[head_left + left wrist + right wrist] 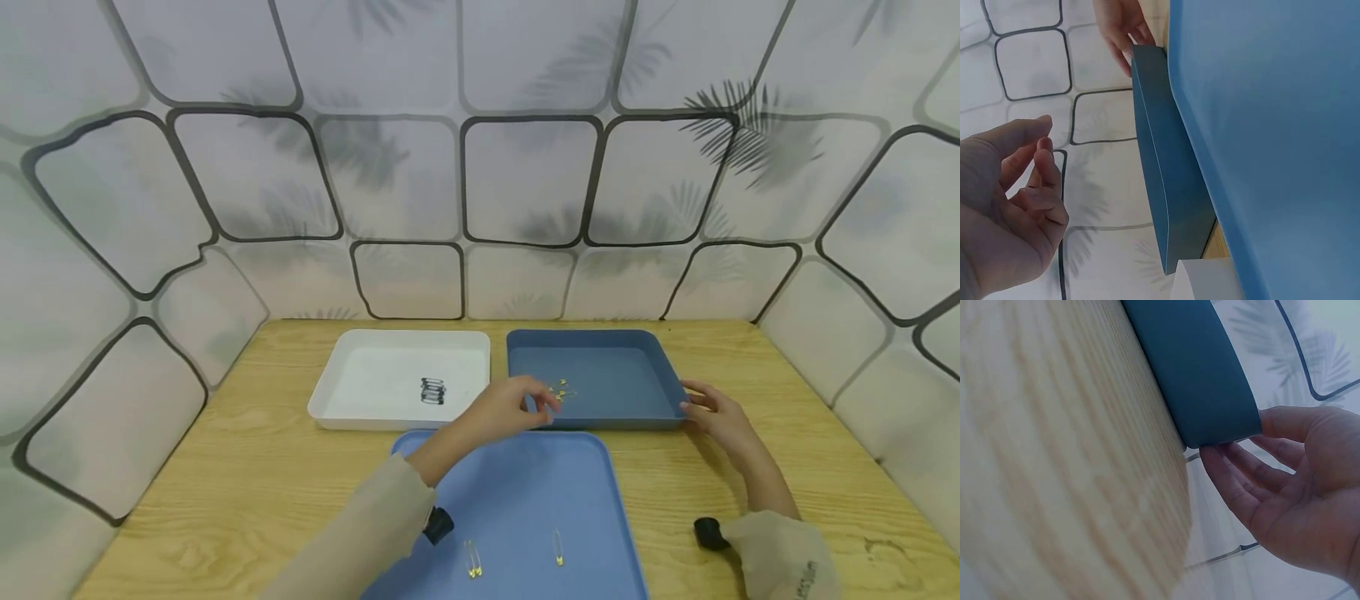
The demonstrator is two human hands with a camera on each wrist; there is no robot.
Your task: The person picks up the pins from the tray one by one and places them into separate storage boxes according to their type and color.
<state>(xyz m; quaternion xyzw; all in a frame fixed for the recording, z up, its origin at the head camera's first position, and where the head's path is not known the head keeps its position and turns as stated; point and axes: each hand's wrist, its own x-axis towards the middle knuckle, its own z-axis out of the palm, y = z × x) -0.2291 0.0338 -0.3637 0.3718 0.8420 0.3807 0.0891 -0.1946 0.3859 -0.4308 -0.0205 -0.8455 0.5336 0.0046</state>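
My left hand point(510, 408) is over the near left edge of the dark blue tray point(600, 375), fingers loosely bent and thumb close to the fingertips. Nothing shows between those fingers point(1046, 159) in the left wrist view. Several gold safety pins point(561, 392) lie in that tray, just beyond the hand. At the tray's right end, my right hand point(723, 421) holds the side, thumb at the rim and fingers against the outer wall, seen closely in the right wrist view. More gold safety pins point(474, 560) lie on the light blue tray point(525, 492) in front.
A white tray point(375, 375) stands left of the dark blue one, with black safety pins point(432, 391) lined up inside. All three trays are on a wooden table point(202, 483). Patterned fabric walls point(525, 183) rise behind the table and at both sides.
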